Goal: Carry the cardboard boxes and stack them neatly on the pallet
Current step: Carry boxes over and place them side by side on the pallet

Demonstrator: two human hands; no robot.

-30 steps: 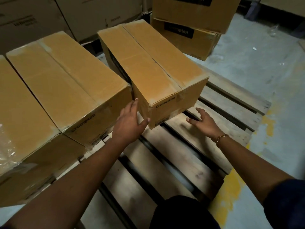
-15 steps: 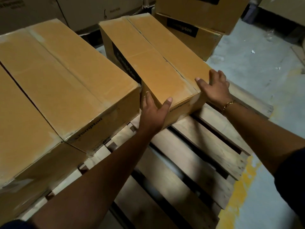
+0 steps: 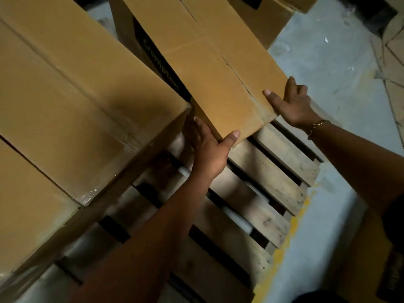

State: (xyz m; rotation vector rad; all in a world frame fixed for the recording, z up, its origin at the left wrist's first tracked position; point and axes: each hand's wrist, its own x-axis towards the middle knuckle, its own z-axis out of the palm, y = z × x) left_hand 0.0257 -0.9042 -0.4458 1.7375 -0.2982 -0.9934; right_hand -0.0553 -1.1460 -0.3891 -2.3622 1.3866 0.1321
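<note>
**palletguy:** Box [image 3: 218,68] with the black label strip is sitting on the wooden pallet [image 3: 271,178], right next to the bigger box [image 3: 83,84] on the left, with a narrow gap showing between them at the near corners. Both hands are on its near end. Left hand [image 3: 209,149] is spread, fingers down in that gap against the side, thumb hooked over the top edge. Right hand [image 3: 293,106] is open too, cupping the right near corner, thumb on top, fingers round the side.

**stackr:** So not lifting, then?

**palletguy:** Doesn't look like it to me. A hand on each near corner is how you'd steer one end, so I'd guess it's being squared up against its neighbour. The box sits skewed to the slats, which fits.

**stackr:** Risk?

**palletguy:** Left fingers in that gap could get pinched if it closes. More boxes [image 3: 262,16] wait on the floor behind.
</note>
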